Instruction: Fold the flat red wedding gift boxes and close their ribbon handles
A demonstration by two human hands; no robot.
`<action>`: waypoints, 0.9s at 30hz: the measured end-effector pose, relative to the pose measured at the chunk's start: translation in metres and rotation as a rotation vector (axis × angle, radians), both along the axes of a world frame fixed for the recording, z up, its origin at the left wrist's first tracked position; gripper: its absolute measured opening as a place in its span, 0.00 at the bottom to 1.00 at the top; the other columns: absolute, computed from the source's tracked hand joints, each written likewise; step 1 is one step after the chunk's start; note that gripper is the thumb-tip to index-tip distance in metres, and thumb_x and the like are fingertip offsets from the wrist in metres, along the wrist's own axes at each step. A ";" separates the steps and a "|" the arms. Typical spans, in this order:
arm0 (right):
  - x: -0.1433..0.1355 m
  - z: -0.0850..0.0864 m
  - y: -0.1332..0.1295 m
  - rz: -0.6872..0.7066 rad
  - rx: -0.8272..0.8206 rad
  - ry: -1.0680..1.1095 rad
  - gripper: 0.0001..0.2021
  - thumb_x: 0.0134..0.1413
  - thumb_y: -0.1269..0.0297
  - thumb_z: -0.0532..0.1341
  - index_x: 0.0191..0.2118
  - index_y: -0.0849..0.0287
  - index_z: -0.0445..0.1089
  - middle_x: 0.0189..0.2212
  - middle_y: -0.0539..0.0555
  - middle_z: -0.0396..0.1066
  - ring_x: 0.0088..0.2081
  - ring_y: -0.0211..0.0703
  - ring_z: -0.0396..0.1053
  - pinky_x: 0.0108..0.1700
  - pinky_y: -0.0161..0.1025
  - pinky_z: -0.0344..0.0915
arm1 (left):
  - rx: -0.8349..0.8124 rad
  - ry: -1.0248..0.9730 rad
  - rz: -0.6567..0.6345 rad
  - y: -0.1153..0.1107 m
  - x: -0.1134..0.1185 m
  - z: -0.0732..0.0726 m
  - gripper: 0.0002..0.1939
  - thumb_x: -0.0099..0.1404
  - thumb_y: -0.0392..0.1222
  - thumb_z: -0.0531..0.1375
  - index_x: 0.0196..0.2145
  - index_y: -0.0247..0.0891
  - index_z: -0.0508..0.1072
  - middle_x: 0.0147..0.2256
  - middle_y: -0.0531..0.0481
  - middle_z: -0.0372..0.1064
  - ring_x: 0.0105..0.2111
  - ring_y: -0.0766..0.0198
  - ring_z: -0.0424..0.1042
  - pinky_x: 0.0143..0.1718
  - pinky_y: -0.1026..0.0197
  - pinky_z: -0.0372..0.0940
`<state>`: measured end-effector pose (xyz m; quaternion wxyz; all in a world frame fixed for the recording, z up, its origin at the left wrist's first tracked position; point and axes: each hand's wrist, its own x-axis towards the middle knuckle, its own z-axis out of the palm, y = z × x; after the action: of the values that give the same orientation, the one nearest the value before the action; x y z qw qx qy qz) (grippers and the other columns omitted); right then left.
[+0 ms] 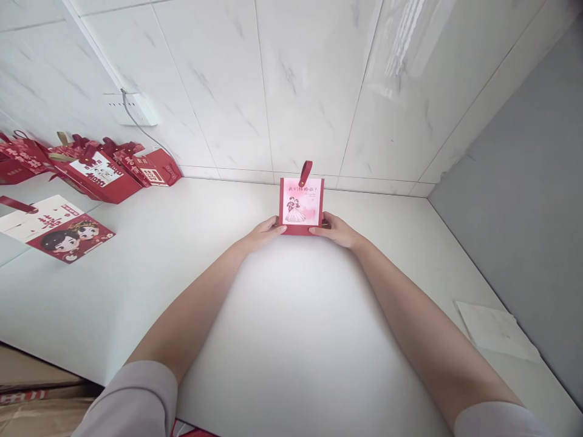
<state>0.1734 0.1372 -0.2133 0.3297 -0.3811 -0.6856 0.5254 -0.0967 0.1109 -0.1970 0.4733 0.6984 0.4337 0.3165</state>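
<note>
A small red gift box (314, 205) stands upright on the white table (291, 340) near the tiled wall. Its front carries a pink panel with a drawn couple in wedding clothes, and a dark red strap (306, 172) loops up from the top. My left hand (265, 233) grips the lower left side, thumb on the front. At the lower right side my right hand (339, 230) holds it the same way, thumb pressed to the front. The fingers behind the box are mostly hidden.
Several red gift boxes (109, 191) with ribbon handles line the wall at left. Closer lies a red and white box (73, 237) with cartoon faces. A cable hangs from the wall socket (132, 109). Cardboard (40, 388) shows below the table's left edge; a white sheet (496, 331) lies at right.
</note>
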 end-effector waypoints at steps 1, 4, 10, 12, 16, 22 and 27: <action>-0.002 -0.001 0.000 -0.059 0.010 -0.018 0.25 0.47 0.46 0.67 0.46 0.56 0.66 0.49 0.56 0.71 0.49 0.52 0.69 0.53 0.50 0.64 | 0.003 -0.019 0.043 0.000 0.001 0.000 0.28 0.63 0.59 0.58 0.53 0.38 0.66 0.56 0.43 0.66 0.56 0.53 0.66 0.58 0.51 0.60; -0.005 0.000 -0.003 -0.144 0.060 -0.076 0.23 0.52 0.41 0.61 0.42 0.55 0.65 0.47 0.55 0.71 0.48 0.50 0.68 0.51 0.47 0.63 | 0.058 -0.041 0.155 0.002 0.004 -0.001 0.24 0.63 0.61 0.56 0.43 0.37 0.68 0.48 0.47 0.71 0.50 0.56 0.69 0.54 0.54 0.63; -0.007 0.002 -0.009 -0.155 0.100 -0.083 0.22 0.56 0.38 0.55 0.39 0.54 0.63 0.42 0.51 0.71 0.43 0.45 0.66 0.48 0.42 0.61 | 0.099 -0.062 0.217 0.002 0.006 -0.003 0.25 0.66 0.62 0.52 0.44 0.37 0.70 0.47 0.46 0.71 0.50 0.55 0.68 0.54 0.54 0.61; -0.006 0.001 -0.009 -0.173 0.115 -0.097 0.22 0.57 0.38 0.53 0.36 0.54 0.62 0.37 0.49 0.70 0.40 0.44 0.64 0.46 0.41 0.60 | 0.099 -0.089 0.202 0.002 0.007 -0.003 0.25 0.66 0.61 0.52 0.46 0.37 0.71 0.49 0.45 0.71 0.52 0.53 0.67 0.56 0.53 0.60; -0.006 0.000 -0.007 -0.142 0.119 -0.085 0.22 0.58 0.38 0.52 0.33 0.55 0.61 0.34 0.48 0.66 0.37 0.42 0.62 0.43 0.40 0.59 | 0.017 -0.219 0.121 0.003 0.008 -0.003 0.28 0.64 0.59 0.57 0.52 0.37 0.71 0.56 0.44 0.68 0.58 0.50 0.63 0.61 0.52 0.56; -0.007 -0.002 -0.004 -0.129 0.128 -0.070 0.23 0.58 0.38 0.51 0.31 0.55 0.59 0.32 0.49 0.65 0.37 0.43 0.62 0.43 0.41 0.61 | 0.050 -0.242 0.165 0.006 0.009 -0.008 0.29 0.61 0.62 0.59 0.50 0.37 0.72 0.53 0.43 0.70 0.56 0.50 0.66 0.59 0.50 0.58; -0.005 -0.002 -0.008 -0.082 0.188 -0.080 0.22 0.58 0.39 0.54 0.43 0.53 0.64 0.42 0.51 0.72 0.41 0.45 0.67 0.48 0.45 0.63 | 0.144 -0.102 0.363 0.006 0.010 -0.011 0.27 0.66 0.64 0.51 0.46 0.38 0.72 0.48 0.42 0.71 0.48 0.53 0.71 0.51 0.52 0.65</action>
<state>0.1685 0.1290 -0.2151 0.3574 -0.3968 -0.7284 0.4292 -0.0869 0.1164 -0.2081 0.3788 0.6238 0.5042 0.4618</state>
